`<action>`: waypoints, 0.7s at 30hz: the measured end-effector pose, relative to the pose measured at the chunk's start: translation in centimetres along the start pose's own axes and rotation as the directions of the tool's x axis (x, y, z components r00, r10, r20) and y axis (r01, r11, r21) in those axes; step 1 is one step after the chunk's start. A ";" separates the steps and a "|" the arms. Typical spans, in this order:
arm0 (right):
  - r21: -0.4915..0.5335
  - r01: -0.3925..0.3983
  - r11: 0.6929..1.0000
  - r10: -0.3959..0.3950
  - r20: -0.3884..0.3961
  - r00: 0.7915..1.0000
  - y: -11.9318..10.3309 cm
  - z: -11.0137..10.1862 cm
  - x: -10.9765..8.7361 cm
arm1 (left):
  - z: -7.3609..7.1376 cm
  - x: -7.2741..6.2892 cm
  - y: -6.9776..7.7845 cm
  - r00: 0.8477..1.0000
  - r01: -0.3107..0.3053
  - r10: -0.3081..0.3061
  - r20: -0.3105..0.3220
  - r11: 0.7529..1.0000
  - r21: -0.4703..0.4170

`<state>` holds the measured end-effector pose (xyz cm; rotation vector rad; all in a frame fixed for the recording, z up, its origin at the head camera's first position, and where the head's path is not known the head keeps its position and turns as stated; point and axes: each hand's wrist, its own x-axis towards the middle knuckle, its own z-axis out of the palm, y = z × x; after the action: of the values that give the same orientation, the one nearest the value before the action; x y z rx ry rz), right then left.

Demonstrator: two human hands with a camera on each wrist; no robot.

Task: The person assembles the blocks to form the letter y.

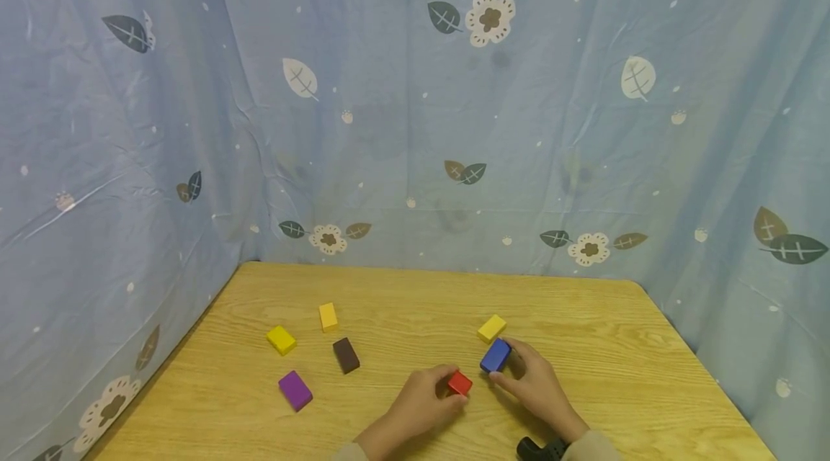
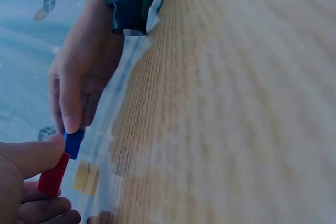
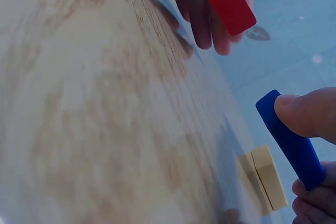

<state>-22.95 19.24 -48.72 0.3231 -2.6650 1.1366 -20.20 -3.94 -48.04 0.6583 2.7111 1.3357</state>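
My left hand grips a red block between thumb and fingers, near the front middle of the table. Just to its right, my right hand pinches a blue block by its edges. In the right wrist view the blue block is held by the thumb on one side and fingertips at its lower end, above the tabletop. The red block also hangs over the table there. A pale yellow block lies right behind the blue one in the head view.
On the left half of the wooden table lie a yellow block, an orange-yellow block, a dark brown block and a purple block. A patterned blue curtain surrounds the table's back and sides.
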 end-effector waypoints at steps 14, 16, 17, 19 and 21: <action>0.023 0.010 1.000 -0.010 0.003 1.000 -0.2 0.6 0.7 | 0.0 0.8 -0.7 0.999 -0.013 0.014 -0.037 0.999 0.043; 0.022 0.008 1.000 -0.008 0.003 1.000 -0.1 0.7 0.8 | 0.0 0.9 -0.7 0.999 -0.014 0.016 -0.038 0.999 0.039; 0.019 0.006 1.000 -0.006 0.003 1.000 -0.1 0.7 0.9 | 0.0 0.9 -0.7 0.999 -0.017 0.018 -0.039 0.999 0.037; 0.017 0.002 1.000 -0.002 0.003 1.000 0.0 0.8 1.0 | -0.1 1.1 -0.7 0.999 -0.024 0.026 -0.041 0.999 0.034; 0.017 -0.001 1.000 0.001 0.003 1.000 0.0 0.8 1.1 | -0.1 1.2 -0.7 0.999 -0.032 0.033 -0.041 0.999 0.033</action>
<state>-24.10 18.52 -48.93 0.3269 -2.6595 1.1611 -21.55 -3.95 -48.31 0.6876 2.7715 1.3299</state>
